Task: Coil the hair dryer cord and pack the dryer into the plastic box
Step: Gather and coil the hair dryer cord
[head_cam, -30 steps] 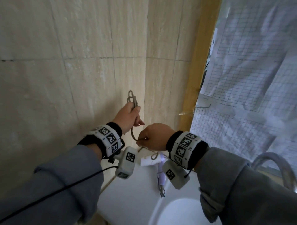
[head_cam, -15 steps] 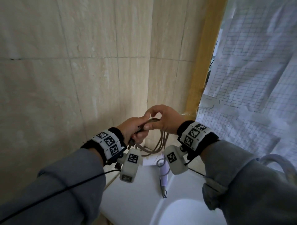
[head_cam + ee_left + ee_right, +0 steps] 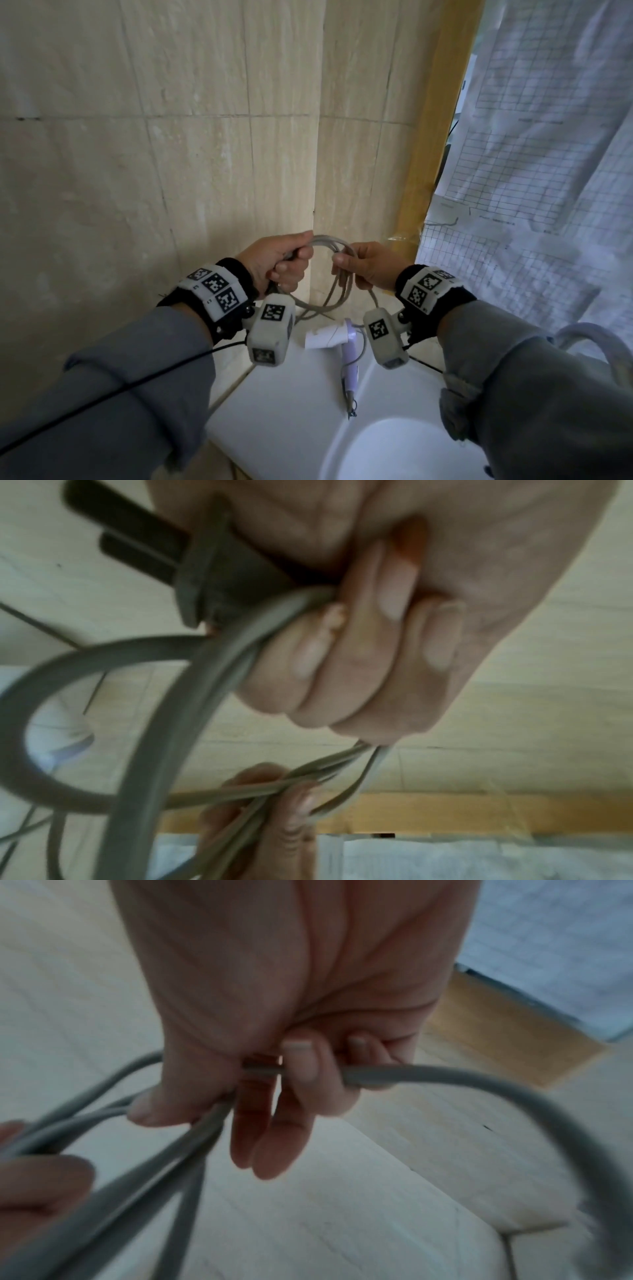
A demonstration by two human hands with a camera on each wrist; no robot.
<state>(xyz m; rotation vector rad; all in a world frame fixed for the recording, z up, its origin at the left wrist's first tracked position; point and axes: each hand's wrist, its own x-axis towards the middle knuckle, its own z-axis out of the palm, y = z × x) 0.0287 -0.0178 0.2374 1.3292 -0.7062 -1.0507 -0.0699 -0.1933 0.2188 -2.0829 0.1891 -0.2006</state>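
The grey cord is gathered into several loops held in the air between both hands. My left hand grips one side of the loops together with the dark plug, whose two prongs stick out past my fingers. My right hand holds the other side, fingers curled round the cord. Below the hands, the white and lilac hair dryer lies on the sink's flat rim, its handle pointing toward me. No plastic box is in view.
A white sink fills the bottom middle, its basin at the lower right. Beige tiled walls meet in a corner just behind my hands. A wooden frame and a gridded plastic sheet hang at right. A curved tap is at far right.
Both hands have come lower and spread apart, and the cord between them now forms a wider round coil. One second ago the left hand held a small loop up high.
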